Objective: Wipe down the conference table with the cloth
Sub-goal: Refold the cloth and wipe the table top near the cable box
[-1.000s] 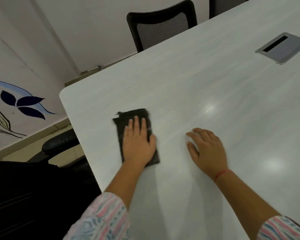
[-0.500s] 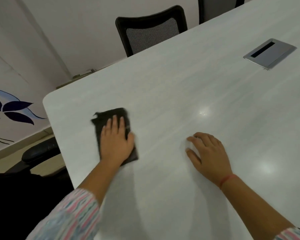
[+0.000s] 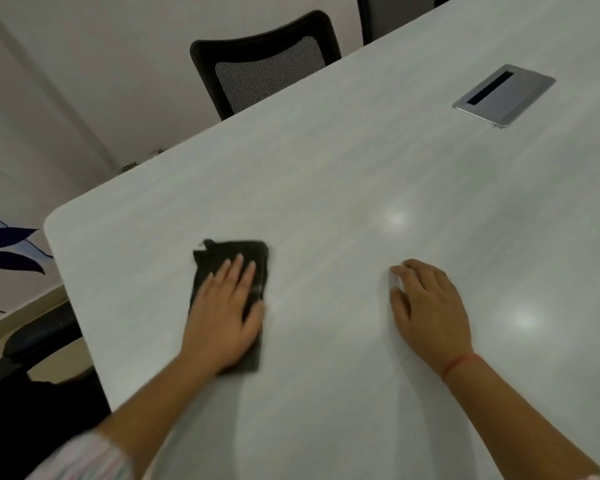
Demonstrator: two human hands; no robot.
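A folded dark cloth (image 3: 222, 258) lies flat on the pale conference table (image 3: 343, 174), near its left corner. My left hand (image 3: 224, 313) presses down on the cloth with fingers spread, covering its lower half. My right hand (image 3: 426, 306) rests on the bare tabletop to the right, fingers curled down against the surface, holding nothing. A red thread circles the right wrist.
A grey metal cable hatch (image 3: 504, 95) is set into the table at the far right. A black mesh chair (image 3: 264, 60) stands at the far edge, and a black chair armrest (image 3: 39, 337) sits off the left edge. The rounded table corner (image 3: 54, 223) is at left.
My left hand has slid the cloth first towards the left edge, then back to the right. The right hand stays planted on the table.
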